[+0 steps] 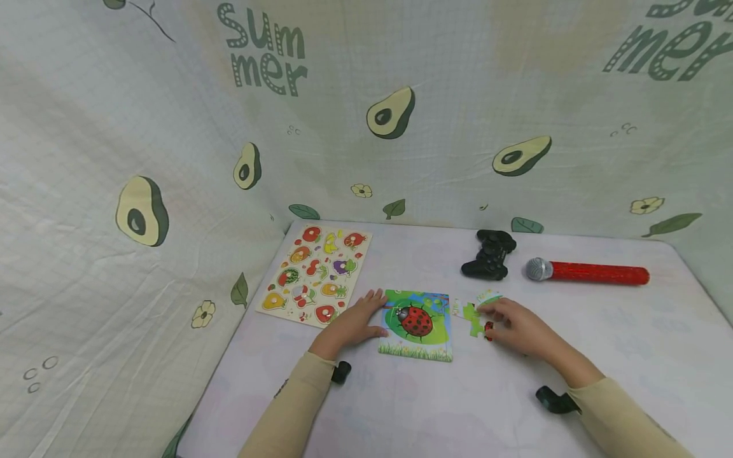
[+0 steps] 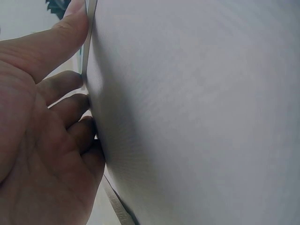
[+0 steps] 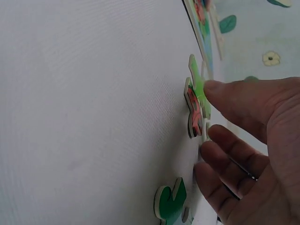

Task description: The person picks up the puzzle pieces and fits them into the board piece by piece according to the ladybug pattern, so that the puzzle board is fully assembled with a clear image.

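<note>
A ladybug jigsaw puzzle (image 1: 434,343) lies flat on the table. My left hand (image 1: 356,323) is at its left side, the fingertips by the upper left corner and the thumb on the lower left edge. In the left wrist view the thumb (image 2: 65,35) touches a thin board edge. To the puzzle's right, my right hand (image 1: 529,332) reaches over loose jigsaw pieces (image 1: 474,320), thumb and fingers spread apart. The right wrist view shows its thumb at a light green piece (image 3: 198,86), beside a red piece (image 3: 194,112). A dark green piece (image 3: 169,204) lies nearer the camera.
A fruit-picture board (image 1: 312,273) lies at the back left, close to my left hand. Behind the loose pieces is a black game controller (image 1: 490,256). A red microphone (image 1: 595,273) lies to its right. A printed cloth (image 1: 441,184) hangs along the table's back edge.
</note>
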The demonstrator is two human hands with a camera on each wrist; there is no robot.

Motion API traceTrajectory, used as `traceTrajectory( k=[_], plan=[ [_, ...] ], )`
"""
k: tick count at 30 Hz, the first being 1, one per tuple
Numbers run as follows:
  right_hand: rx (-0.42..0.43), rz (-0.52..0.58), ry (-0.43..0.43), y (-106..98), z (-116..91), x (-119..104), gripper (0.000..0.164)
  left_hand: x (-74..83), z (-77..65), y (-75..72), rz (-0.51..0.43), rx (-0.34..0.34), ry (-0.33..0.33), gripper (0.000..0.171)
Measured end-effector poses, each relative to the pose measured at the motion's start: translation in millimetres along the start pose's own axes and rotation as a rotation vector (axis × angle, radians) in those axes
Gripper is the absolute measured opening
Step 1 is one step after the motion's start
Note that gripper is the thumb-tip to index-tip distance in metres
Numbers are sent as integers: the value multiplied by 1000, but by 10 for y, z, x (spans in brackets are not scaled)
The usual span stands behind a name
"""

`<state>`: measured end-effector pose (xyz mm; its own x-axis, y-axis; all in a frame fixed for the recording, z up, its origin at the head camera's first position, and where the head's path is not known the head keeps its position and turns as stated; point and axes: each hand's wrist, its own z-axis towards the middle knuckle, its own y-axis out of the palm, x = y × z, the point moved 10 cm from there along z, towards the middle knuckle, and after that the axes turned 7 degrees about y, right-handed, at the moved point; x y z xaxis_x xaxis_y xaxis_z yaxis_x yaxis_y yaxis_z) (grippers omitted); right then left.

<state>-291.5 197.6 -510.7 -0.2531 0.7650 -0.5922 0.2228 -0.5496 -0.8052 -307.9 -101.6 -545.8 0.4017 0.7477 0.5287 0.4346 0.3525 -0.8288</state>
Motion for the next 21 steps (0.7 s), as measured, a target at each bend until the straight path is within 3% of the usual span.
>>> traceTrajectory(
  k=[4, 12, 21],
  plan=[
    [-34, -29, -6, 28, -20, -24, 48, -6, 2, 2, 2, -1, -8, 83],
    [-51, -64, -49, 48, -34, -65, 48, -2, 4, 4, -2, 5, -7, 83],
    [-31, 27, -49, 3, -24, -27, 39, 0, 9, 3, 10, -1, 4, 83]
  ],
)
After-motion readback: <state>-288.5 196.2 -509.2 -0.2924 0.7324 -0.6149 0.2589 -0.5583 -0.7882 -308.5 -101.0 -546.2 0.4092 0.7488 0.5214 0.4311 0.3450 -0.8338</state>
